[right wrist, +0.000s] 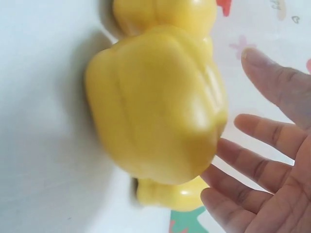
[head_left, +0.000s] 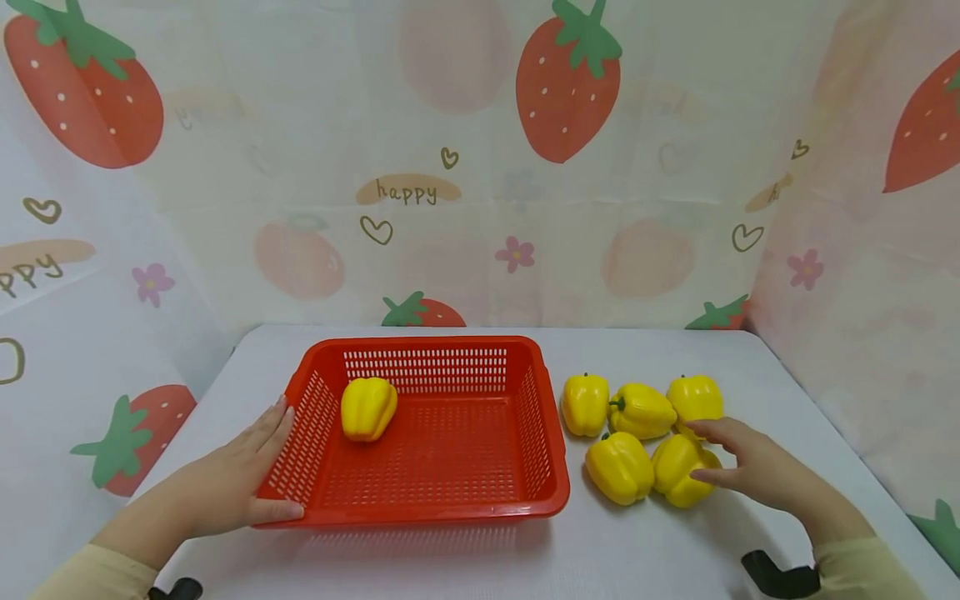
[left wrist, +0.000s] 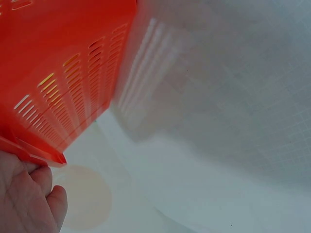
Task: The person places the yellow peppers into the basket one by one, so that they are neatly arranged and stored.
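Observation:
My left hand [head_left: 243, 475] rests against the left side of a red plastic basket [head_left: 551, 450], fingers straight along its rim and thumb on the front left corner. In the left wrist view its fingertips are right at the rim, which hides part of them. Inside the basket sits one yellow bell pepper [head_left: 369, 409]. My right hand [head_left: 761, 467] reaches over the right end of a group of peppers, thumb and fingers spread apart. Nearest to it is the front right bell pepper [head_left: 681, 471]; in the right wrist view the fingertips overlap the edge of a pepper [right wrist: 155, 107].
Beside the basket's right wall lie other yellow bell peppers: a front one [head_left: 619, 468], a middle one [head_left: 643, 411], a back left one [head_left: 585, 405] and a back right one [head_left: 695, 398]. All rest on a white table [head_left: 480, 558]. A strawberry-print curtain [head_left: 480, 167] surrounds the table's back and sides.

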`<state>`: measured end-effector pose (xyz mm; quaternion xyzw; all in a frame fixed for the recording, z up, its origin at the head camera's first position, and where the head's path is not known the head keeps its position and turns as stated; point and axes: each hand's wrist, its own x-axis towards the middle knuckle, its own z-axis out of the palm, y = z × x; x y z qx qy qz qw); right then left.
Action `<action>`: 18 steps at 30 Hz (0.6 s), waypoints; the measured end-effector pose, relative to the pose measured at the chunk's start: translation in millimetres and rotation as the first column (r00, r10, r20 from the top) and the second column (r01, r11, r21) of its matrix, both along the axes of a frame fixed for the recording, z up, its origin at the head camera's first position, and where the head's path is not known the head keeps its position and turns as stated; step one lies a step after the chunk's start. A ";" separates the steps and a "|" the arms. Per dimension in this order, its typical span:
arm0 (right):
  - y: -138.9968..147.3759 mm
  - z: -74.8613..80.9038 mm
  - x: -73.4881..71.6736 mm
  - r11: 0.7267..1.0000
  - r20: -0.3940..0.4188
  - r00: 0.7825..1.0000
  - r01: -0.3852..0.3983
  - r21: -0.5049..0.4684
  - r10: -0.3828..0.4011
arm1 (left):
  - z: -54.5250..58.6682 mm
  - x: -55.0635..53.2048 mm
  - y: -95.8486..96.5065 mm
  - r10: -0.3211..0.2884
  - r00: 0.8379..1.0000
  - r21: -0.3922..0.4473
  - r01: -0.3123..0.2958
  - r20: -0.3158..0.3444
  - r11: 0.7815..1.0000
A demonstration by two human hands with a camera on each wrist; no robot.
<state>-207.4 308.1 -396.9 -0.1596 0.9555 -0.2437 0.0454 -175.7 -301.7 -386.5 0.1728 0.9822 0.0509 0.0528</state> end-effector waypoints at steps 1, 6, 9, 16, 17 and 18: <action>1.1 -1.7 1.1 1.000 -0.006 1.000 0.003 0.000 -0.003 | 0.3 -0.2 0.2 0.001 1.000 -0.001 -0.001 0.004 1.000; 4.8 -8.1 6.1 1.000 -0.028 0.999 0.018 0.003 -0.018 | 1.2 -0.7 1.2 0.008 1.000 0.000 -0.008 0.026 1.000; 6.7 -11.7 6.9 1.000 -0.011 1.000 0.024 0.010 -0.024 | 1.6 -0.1 1.5 0.008 1.000 0.001 -0.009 0.026 1.000; 8.2 -15.5 5.2 0.999 0.039 0.999 0.031 0.018 -0.032 | 3.0 -0.8 2.7 0.014 0.999 0.007 -0.015 0.038 1.000; 8.3 -15.9 5.1 0.999 0.040 0.999 0.029 0.016 -0.029 | 3.2 -0.9 2.9 0.018 0.999 0.008 -0.018 0.044 1.000; 8.7 -16.2 5.1 1.000 0.038 0.999 0.027 0.016 -0.027 | 3.5 -0.7 3.1 0.021 0.999 0.009 -0.021 0.048 1.000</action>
